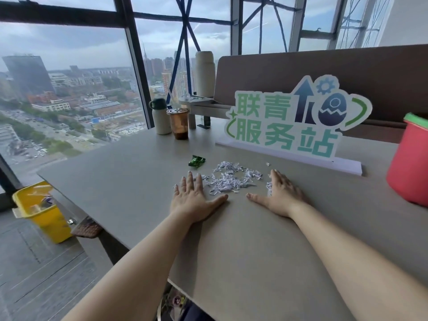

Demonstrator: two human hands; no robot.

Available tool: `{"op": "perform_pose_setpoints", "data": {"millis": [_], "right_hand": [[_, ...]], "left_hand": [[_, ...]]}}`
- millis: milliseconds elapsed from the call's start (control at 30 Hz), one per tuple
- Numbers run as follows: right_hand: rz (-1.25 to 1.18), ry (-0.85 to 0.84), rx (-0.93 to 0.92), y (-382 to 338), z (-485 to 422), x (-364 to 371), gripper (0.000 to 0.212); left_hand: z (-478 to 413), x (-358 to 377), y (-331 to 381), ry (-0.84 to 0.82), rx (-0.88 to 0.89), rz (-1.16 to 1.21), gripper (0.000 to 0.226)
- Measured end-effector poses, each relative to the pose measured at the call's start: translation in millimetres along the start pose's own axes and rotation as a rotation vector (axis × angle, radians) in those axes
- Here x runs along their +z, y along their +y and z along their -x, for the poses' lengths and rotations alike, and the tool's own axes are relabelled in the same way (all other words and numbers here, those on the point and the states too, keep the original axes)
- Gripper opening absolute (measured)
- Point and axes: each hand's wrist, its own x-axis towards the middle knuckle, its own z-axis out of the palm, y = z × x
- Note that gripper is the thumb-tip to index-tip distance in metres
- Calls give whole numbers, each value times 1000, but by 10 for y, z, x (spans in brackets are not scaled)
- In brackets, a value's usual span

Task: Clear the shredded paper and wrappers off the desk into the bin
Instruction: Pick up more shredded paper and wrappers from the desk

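Both hands flat on desk, flanking the shredded paper; nothing gripped.

Shredded paper [228,178] lies loose mid-desk [129,172], between left hand [193,200] at its 8 o'clock and right hand [281,196] at its 4 o'clock; fingers of both splayed, palms down, touching the outer scraps. Green wrapper [196,161] sits apart at the pile's 10 o'clock. Judgement: the scraps are featherlight, limp and prone to scatter, so pinching is poor; better to rake them inward with the hand edges, then cup from both sides. Wrapper looks crinkly and light; a fingertip pinch should do. Yellow bin [41,210] on floor, 8 o'clock, past the desk edge.
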Motion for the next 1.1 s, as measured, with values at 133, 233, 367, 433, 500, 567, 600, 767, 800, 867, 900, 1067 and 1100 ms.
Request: {"op": "perform_pose_setpoints", "data": {"millis": [133,233,367,433,500,567,600,767,800,867,900,1067,1100], "right_hand": [[-21,-5,-45,-9,-263,-5,121],[-31,-21,-78,-39,-456,-23,118],[-61,-11,-120,-42,-676,-6,112],[-85,1,-146,-17,-760,9,104],[-141,11,-165,9,-829,29,95],[-190,24,-173,35,-882,40,87],[-198,29,-182,45,-900,47,84],[-166,70,-278,51,-917,66,58],[-169,78,-295,48,-913,59,52],[-176,100,-317,48,-915,54,43],[-178,106,-320,49,-914,57,40],[-182,126,-320,48,-911,77,33],[-187,125,-321,46,-909,74,32]], "left_hand": [[-283,35,79,13,131,-10,112],[-455,41,135,9,231,-18,108],[-732,62,243,14,297,-5,106],[-876,90,300,20,319,1,106],[-1000,101,340,15,343,19,103],[-1094,96,375,8,371,30,97],[-1125,88,392,8,383,32,94],[-1176,78,426,57,407,57,77],[-1175,79,421,69,411,67,74],[-1181,84,411,101,428,78,70],[-1183,85,407,116,440,77,68],[-1174,95,383,158,477,74,59],[-1172,91,382,161,481,79,57]]}}
